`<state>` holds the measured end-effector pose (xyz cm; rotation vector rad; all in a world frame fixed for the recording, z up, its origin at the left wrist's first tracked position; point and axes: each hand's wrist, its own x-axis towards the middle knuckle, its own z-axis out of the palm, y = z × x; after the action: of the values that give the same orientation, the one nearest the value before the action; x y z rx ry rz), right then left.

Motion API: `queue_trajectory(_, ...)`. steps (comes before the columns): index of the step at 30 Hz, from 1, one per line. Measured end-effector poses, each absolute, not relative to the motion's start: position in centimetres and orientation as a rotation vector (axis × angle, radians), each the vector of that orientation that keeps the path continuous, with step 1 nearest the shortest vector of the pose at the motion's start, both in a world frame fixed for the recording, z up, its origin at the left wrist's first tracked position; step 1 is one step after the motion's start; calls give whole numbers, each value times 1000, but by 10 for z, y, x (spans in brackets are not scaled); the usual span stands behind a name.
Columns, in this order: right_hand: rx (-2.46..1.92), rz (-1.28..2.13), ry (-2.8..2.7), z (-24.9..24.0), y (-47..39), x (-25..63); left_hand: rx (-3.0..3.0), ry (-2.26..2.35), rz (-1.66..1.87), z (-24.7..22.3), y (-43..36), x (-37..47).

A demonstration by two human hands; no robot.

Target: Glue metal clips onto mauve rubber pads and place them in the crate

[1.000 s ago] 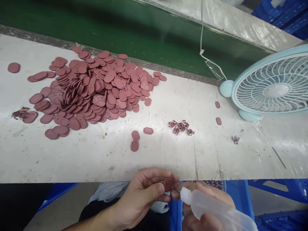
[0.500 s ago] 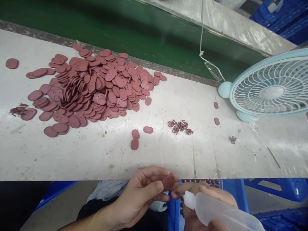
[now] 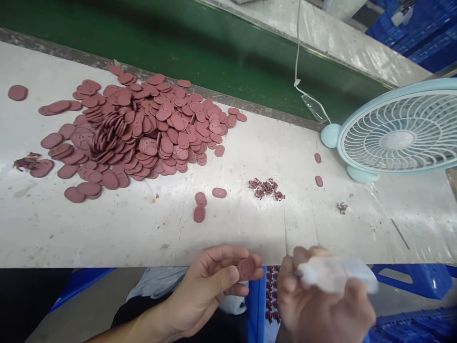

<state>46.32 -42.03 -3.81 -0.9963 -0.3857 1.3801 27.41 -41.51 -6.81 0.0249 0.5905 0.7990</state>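
Between the thumb and fingers of my left hand (image 3: 210,286) is a reddish-brown oval disc (image 3: 246,268) with small holes, held just past the table's front edge. My right hand (image 3: 321,300), blurred by motion, grips a translucent white squeeze bottle (image 3: 337,275) lying sideways, its dark tip pointing left. A gap separates the bottle tip from the disc. On the white table (image 3: 243,228), a large pile of similar discs (image 3: 153,124) spreads over the left and centre. A small cluster of dark figures (image 3: 266,188) lies beyond my hands.
A light-blue fan (image 3: 398,138) stands at the right, with a white cable (image 3: 297,57) behind it. Below the table edge, a blue crate (image 3: 256,305) holds rows of small dark pieces. A green strip (image 3: 214,52) runs behind the table.
My right hand has moved the bottle away from the disc, to the right and up, and turned it nearly level. My left hand still holds the disc in almost the same place.
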Motion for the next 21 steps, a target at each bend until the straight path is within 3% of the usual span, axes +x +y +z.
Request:
queue_trajectory(4, 49, 1776, 756, -74, -382, 524, 24, 593, 809, -69, -415, 271)
queue_trajectory(9, 219, 1820, 800, -86, -369, 546, -10, 665, 810, -64, -412, 267)
queue_trajectory(11, 63, 1732, 527, -74, -376, 528, -28, 715, 802, -62, -410, 264)
queue_trajectory(13, -421, 1560, -90, -62, -379, 505, -39, 741, 800, -62, -409, 262)
queue_trajectory(17, -1355, 905, -1223, -60, -355, 473, -41, 742, 810, -66, -410, 261)
queue_trajectory(21, -1717, 363, -2106, -73, -326, 465, -52, 734, 829, -71, -412, 258)
